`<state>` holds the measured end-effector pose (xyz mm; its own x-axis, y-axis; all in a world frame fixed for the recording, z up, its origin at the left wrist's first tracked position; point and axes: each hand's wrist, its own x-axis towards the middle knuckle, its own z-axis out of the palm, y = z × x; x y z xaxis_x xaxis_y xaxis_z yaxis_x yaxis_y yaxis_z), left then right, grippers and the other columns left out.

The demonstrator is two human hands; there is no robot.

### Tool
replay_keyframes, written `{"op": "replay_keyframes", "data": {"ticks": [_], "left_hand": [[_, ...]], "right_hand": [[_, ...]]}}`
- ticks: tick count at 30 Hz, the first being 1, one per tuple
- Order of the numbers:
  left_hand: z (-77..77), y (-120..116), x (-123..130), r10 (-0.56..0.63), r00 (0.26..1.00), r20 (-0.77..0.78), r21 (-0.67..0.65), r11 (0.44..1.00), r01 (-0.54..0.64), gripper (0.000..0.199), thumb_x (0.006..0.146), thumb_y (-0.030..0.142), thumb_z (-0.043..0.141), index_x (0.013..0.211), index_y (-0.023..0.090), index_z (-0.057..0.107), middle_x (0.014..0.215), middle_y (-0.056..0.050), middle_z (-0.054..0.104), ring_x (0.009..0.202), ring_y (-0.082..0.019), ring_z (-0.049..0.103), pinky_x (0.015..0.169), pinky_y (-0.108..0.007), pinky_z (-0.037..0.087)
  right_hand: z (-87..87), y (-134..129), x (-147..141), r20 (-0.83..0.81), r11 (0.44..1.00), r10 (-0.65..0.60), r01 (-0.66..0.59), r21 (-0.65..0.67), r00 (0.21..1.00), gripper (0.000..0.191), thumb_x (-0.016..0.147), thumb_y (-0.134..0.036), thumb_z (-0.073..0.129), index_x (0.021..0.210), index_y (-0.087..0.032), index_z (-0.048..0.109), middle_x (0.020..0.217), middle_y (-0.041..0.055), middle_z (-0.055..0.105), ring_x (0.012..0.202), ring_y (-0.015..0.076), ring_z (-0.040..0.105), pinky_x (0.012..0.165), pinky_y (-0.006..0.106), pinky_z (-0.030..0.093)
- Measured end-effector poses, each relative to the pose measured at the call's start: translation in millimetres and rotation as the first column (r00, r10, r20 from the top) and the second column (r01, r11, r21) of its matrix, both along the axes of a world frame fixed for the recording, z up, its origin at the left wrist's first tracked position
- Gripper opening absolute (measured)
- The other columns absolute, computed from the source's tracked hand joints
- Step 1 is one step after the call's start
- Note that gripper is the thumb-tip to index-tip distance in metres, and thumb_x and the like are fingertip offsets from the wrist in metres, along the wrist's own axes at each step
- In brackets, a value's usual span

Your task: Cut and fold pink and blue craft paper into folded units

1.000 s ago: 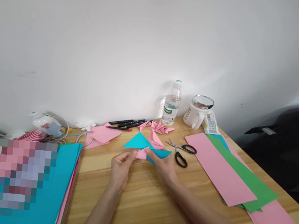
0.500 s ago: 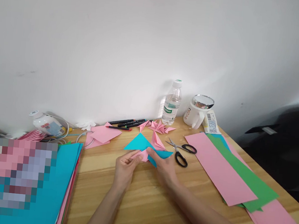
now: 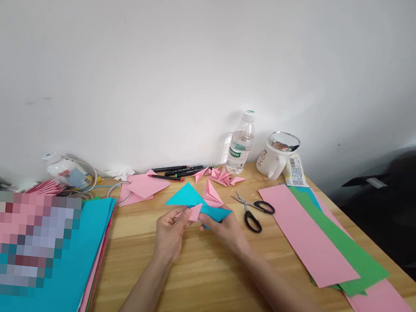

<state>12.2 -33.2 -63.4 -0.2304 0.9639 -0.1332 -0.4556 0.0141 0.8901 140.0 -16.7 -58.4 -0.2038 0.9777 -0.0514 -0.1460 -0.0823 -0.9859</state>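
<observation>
Over the wooden table [image 3: 196, 282], both hands hold a folded paper piece with blue wings [image 3: 186, 195] and pink parts. My left hand [image 3: 171, 228] pinches it at the small pink flap [image 3: 195, 212], thumb on top. My right hand [image 3: 228, 229] grips the blue part on the right between thumb and fingers. A pink folded fan shape [image 3: 212, 194] stands up at the far side of the piece, touching or just behind it. Several small pink folded pieces [image 3: 221, 177] lie beyond. To the right rest scissors [image 3: 253, 213] with black handles, blades partly apart.
Pink strips [image 3: 307, 234] and green strips [image 3: 359, 268] overlap at the right. A bottle [image 3: 240, 147] and a mug [image 3: 274, 157] stand by the wall. Pens [image 3: 177, 170] and pink sheets [image 3: 148, 185] lie at the back; a blue paper stack [image 3: 73, 260] is at the left.
The blue and pink piece has shifted a little left with both hands and turned slightly. My right thumb has drawn back from the pink flap, which shows more now.
</observation>
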Motion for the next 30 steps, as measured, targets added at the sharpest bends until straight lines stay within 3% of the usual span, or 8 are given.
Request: {"op": "replay_keyframes", "data": {"ticks": [5, 9, 15, 17, 20, 22, 24, 30], "left_hand": [[-0.5, -1, 0, 0.053, 0.999, -0.011, -0.039, 0.998, -0.053, 0.027, 0.05, 0.028, 0.081, 0.069, 0.012, 0.07, 0.059, -0.002, 0.067, 0.057, -0.016, 0.063, 0.059, -0.028, 0.052], [-0.2, 0, 1, 0.021, 1.0, -0.005, -0.008, 1.0, -0.021, 0.025, 0.051, 0.027, 0.081, 0.067, 0.012, 0.069, 0.058, -0.001, 0.067, 0.054, -0.016, 0.063, 0.056, -0.03, 0.053], [4.2, 3, -4, 0.117, 0.993, 0.003, -0.026, 0.993, -0.117, 0.027, 0.045, 0.025, 0.083, 0.065, 0.012, 0.069, 0.059, -0.001, 0.068, 0.051, -0.014, 0.062, 0.049, -0.025, 0.053], [6.3, 4, -7, 0.168, 0.986, 0.012, -0.052, 0.985, -0.167, 0.03, 0.043, 0.026, 0.084, 0.064, 0.012, 0.068, 0.058, -0.001, 0.068, 0.053, -0.015, 0.063, 0.052, -0.027, 0.054], [8.4, 6, -9, 0.192, 0.981, 0.025, -0.075, 0.979, -0.189, 0.032, 0.041, 0.027, 0.085, 0.063, 0.012, 0.067, 0.058, -0.002, 0.068, 0.054, -0.016, 0.064, 0.057, -0.033, 0.057], [8.8, 6, -10, 0.182, 0.983, 0.027, -0.075, 0.981, -0.18, 0.032, 0.041, 0.027, 0.084, 0.064, 0.011, 0.068, 0.06, -0.003, 0.069, 0.054, -0.016, 0.064, 0.059, -0.035, 0.057], [8.4, 5, -10, 0.157, 0.987, 0.024, -0.076, 0.985, -0.155, 0.031, 0.043, 0.026, 0.084, 0.064, 0.011, 0.068, 0.059, -0.002, 0.068, 0.053, -0.015, 0.063, 0.059, -0.035, 0.058], [0.6, 2, -6, 0.032, 0.999, -0.044, -0.05, 0.998, -0.034, 0.028, 0.047, 0.027, 0.083, 0.066, 0.011, 0.069, 0.061, -0.003, 0.068, 0.056, -0.016, 0.064, 0.058, -0.032, 0.057]], "right_hand": [[2.1, -2, -3, -0.087, 0.998, 0.034, -0.039, -0.05, 0.996, 0.031, 0.055, -0.042, 0.075, 0.067, -0.015, 0.064, 0.062, 0.0011, 0.065, 0.052, 0.015, 0.058, 0.054, 0.028, 0.047], [-2.8, -2, -4, -0.103, 0.992, -0.082, 0.071, -0.105, 0.991, 0.037, 0.048, -0.037, 0.08, 0.072, -0.015, 0.062, 0.066, 0.0018, 0.067, 0.056, 0.0156, 0.058, 0.055, 0.028, 0.047], [-13.5, 2, -1, -0.065, 0.992, -0.129, 0.129, 0.005, 0.99, 0.049, 0.052, -0.036, 0.079, 0.091, -0.016, 0.058, 0.082, 0.0051, 0.066, 0.072, 0.02, 0.06, 0.064, 0.031, 0.05], [-14.6, 3, 2, -0.057, 0.951, -0.287, 0.292, 0.103, 0.956, 0.056, 0.057, -0.037, 0.077, 0.104, -0.018, 0.053, 0.093, 0.0067, 0.062, 0.082, 0.0216, 0.06, 0.068, 0.034, 0.051], [-12.2, 2, 7, 0.027, 0.757, -0.542, 0.474, 0.45, 0.84, 0.036, 0.069, -0.032, 0.07, 0.1, -0.022, 0.056, 0.098, 0.0067, 0.056, 0.093, 0.0224, 0.056, 0.078, 0.04, 0.049], [-9.1, 0, 8, 0.141, 0.63, -0.587, 0.34, 0.698, 0.797, 0.013, 0.076, -0.023, 0.063, 0.089, -0.024, 0.063, 0.098, 0.0064, 0.056, 0.097, 0.0232, 0.053, 0.085, 0.045, 0.044], [-7.1, -3, 8, 0.263, 0.572, -0.582, 0.157, 0.805, 0.77, 0.017, 0.079, -0.016, 0.058, 0.089, -0.027, 0.067, 0.105, 0.0075, 0.054, 0.102, 0.025, 0.05, 0.087, 0.048, 0.041], [-13.0, -4, 3, 0.344, 0.632, -0.555, 0.116, 0.766, 0.757, 0.022, 0.079, -0.017, 0.058, 0.097, -0.027, 0.066, 0.132, 0.0092, 0.038, 0.122, 0.0305, 0.037, 0.087, 0.049, 0.043]]}}
